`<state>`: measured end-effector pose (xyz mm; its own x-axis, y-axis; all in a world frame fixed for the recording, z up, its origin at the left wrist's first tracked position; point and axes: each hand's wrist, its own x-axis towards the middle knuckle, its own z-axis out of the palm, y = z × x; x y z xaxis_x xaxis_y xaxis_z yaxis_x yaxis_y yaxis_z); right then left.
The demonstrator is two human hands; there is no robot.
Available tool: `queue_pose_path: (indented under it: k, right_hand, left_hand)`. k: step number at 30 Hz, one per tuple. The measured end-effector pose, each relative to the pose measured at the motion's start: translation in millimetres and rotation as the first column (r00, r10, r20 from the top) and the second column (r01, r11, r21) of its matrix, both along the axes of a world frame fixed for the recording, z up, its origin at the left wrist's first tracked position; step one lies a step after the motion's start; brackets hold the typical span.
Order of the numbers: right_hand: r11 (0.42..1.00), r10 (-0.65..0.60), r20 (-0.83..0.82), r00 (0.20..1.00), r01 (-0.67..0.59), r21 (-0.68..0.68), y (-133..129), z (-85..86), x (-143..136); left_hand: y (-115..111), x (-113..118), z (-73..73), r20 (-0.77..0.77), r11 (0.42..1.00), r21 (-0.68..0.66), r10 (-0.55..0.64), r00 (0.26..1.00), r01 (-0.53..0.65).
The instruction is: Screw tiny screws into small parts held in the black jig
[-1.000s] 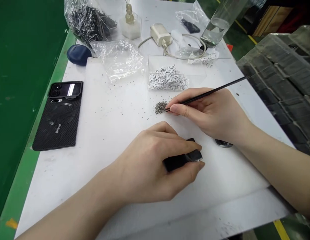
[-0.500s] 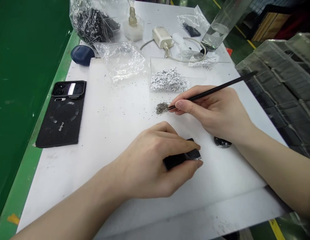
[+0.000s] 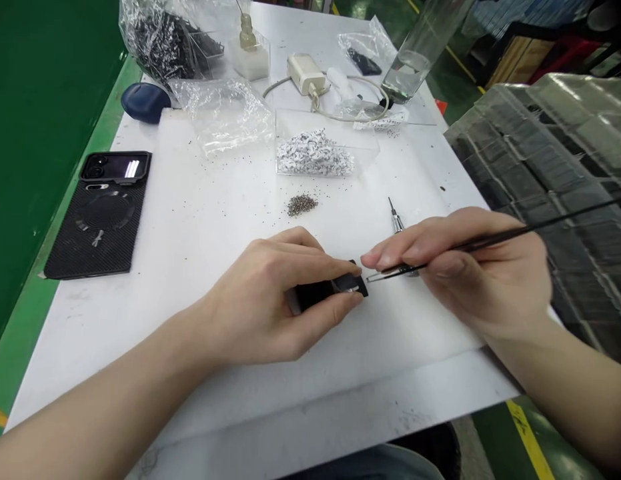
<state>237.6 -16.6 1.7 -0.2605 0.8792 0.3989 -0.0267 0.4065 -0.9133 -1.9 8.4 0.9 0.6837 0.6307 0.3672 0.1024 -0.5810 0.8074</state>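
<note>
My left hand (image 3: 270,300) is closed around a small black block-like part (image 3: 315,293), its thumb and forefinger at the part's right end. Black tweezers (image 3: 470,248) are held in my right hand (image 3: 485,273), their tips close to that end. A tiny piece seems to sit at the tips, too small to name. Under my right fingers lies a small screwdriver (image 3: 396,219), its thin shaft pointing away from me and its handle mostly hidden. Beyond my left hand is a heap of tiny metal screws (image 3: 302,205) on the white mat (image 3: 230,220).
An open clear box of small white parts (image 3: 315,153) stands behind the screws. Further back are a plastic bag (image 3: 225,117), a charger with cable (image 3: 305,73) and a needle bottle (image 3: 247,50). A phone (image 3: 100,213) lies left; stacked clear cases (image 3: 545,153) stand right.
My right hand has brought the tweezers from the screw heap back to the black part's right end. The screwdriver is now more visible. The whole view has shifted slightly.
</note>
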Motion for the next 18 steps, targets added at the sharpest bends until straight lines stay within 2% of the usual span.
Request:
queue_pose_path:
  k: [3, 6, 18]
  right_hand:
    - [0.998, 0.059, -0.033, 0.998, -0.059, -0.003, -2.3, -8.2, -2.1]
    - [0.998, 0.065, -0.034, 0.997, -0.065, -0.004, -3.5, -7.3, -6.1]
    - [0.997, 0.047, -0.052, 0.998, -0.043, 0.068, -5.3, -12.6, -4.0]
  left_hand:
    - [-0.9, 0.7, 2.6, -0.061, 1.0, -0.009, 0.027, 0.998, -0.028]
    - [-1.4, 1.2, 3.7, -0.083, 1.0, -0.004, 0.029, 0.996, -0.029]
    - [0.0, 0.9, 0.6, -0.021, 0.997, 0.07, 0.016, 1.0, -0.014]
